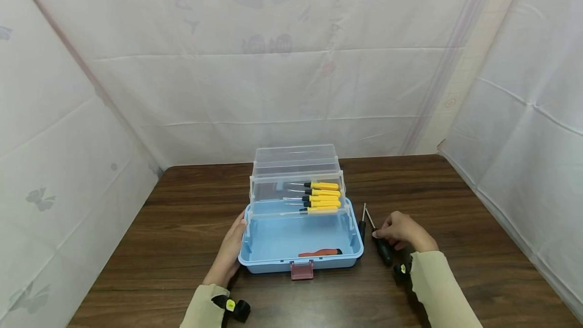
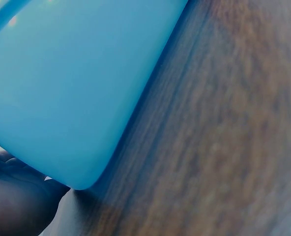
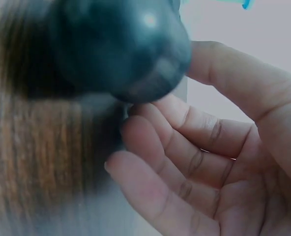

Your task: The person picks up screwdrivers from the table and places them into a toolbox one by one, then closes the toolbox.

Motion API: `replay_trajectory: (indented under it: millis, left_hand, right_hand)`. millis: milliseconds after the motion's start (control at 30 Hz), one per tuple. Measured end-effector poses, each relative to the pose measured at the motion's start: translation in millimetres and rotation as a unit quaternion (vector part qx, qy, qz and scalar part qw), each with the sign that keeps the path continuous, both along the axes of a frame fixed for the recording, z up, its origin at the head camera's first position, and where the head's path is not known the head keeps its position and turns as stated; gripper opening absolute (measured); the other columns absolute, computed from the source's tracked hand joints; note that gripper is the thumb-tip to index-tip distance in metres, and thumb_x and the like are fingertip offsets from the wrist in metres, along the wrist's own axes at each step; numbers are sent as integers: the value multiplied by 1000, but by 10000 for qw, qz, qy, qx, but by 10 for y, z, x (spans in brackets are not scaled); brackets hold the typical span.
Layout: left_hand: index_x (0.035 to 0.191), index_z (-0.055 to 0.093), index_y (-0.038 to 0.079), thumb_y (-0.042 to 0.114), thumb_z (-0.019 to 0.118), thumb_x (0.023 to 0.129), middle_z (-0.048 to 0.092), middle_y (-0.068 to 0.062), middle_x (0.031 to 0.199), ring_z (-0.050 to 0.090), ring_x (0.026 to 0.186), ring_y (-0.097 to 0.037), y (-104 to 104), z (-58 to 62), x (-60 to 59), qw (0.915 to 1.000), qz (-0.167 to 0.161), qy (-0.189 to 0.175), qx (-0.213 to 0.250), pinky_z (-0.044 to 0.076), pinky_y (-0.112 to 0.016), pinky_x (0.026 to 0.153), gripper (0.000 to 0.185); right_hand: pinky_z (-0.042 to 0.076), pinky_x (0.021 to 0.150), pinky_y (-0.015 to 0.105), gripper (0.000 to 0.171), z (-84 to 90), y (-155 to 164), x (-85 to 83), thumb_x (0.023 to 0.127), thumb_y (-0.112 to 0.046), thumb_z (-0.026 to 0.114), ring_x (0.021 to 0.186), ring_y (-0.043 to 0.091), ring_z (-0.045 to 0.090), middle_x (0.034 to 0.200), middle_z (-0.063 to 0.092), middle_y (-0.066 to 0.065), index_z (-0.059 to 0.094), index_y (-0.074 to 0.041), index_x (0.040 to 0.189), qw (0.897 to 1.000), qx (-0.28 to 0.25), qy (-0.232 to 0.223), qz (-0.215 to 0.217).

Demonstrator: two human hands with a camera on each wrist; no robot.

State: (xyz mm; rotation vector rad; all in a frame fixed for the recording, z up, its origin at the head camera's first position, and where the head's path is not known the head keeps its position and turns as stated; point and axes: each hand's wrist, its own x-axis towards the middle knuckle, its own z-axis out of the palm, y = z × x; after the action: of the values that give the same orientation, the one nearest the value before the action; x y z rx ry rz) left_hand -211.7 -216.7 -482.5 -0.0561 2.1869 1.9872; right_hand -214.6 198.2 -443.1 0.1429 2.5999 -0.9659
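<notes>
My right hand (image 1: 405, 231) pinches the black handle of a screwdriver (image 1: 383, 248) between thumb and fingers, right of the toolbox. In the right wrist view the blurred handle end (image 3: 121, 44) is at the thumb and fingertips. A second black-handled screwdriver (image 1: 362, 229) lies between it and the box. My left hand (image 1: 231, 247) rests against the left side of the light-blue toolbox (image 1: 255, 269), fingers along its wall. The left wrist view shows the box's smooth side (image 2: 81, 98) with part of the hand (image 2: 22, 196) at its corner.
Several yellow-handled screwdrivers (image 1: 323, 198) lie in the raised clear tray (image 1: 264, 206). A red-handled tool (image 1: 321, 252) lies in the box's bottom near the front. The clear lid (image 1: 296, 154) stands open at the back. A mauve latch (image 1: 302, 270) hangs at the front. White sheets (image 1: 291, 85) enclose the wooden table (image 1: 182, 216).
</notes>
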Motion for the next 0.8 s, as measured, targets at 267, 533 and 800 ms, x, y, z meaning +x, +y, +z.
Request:
replay_trajectory:
  millis: [267, 533, 800]
  left_hand:
    - [156, 11, 18, 37, 20, 107, 9, -12, 162, 9, 149, -36, -15, 3, 2, 10000, 18, -11, 22, 14, -57, 116, 54]
    - [155, 14, 19, 40, 21, 106, 12, -12, 162, 12, 148, -36, -10, -19, -17, 10000, 68, -40, -34, 16, -57, 116, 54]
    - [156, 12, 18, 38, 20, 106, 10, -13, 162, 10, 148, -36, -5, -6, -14, 10000, 15, -32, -32, 14, -57, 116, 54]
  right_hand:
    - [56, 60, 37, 21, -6, -4, 0, 85, -19, 71, 72, 22, 59, 79, 59, 11, 66, 1, 81, 9999, -58, 61, -133]
    - [56, 61, 38, 18, -27, 5, 1, 87, -16, 67, 71, 21, 54, 78, 55, 9, 64, 1, 80, 9997, -11, 133, -182]
    - [57, 62, 38, 18, -25, 16, 5, 87, -16, 67, 72, 21, 53, 79, 54, 8, 66, 0, 80, 9996, 71, 187, -201]
